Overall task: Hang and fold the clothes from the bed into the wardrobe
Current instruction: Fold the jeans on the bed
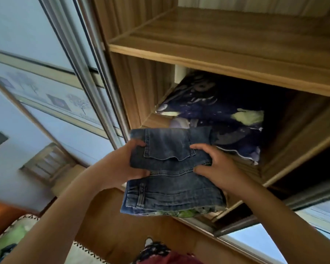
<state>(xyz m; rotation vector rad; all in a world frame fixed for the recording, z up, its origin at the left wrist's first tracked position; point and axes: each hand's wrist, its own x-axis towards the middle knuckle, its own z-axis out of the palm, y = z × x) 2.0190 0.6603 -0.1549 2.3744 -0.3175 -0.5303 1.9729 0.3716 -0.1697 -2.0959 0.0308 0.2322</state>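
A folded pair of blue jeans (170, 168) is held at the front of a wardrobe shelf (286, 147). My left hand (126, 162) grips its left edge, thumb on top. My right hand (215, 164) grips its right side, fingers curled over the denim. A green patterned cloth (181, 213) peeks out under the jeans. Deeper in the same compartment lies a folded dark blue patterned fabric (217, 115). Whether the jeans rest on the shelf or hang in my hands I cannot tell.
An empty wooden shelf (217, 44) sits above. The sliding wardrobe door (46, 82) with metal rails stands to the left. A bed corner with a green and white cover (13, 237) shows at bottom left. Wooden floor lies below.
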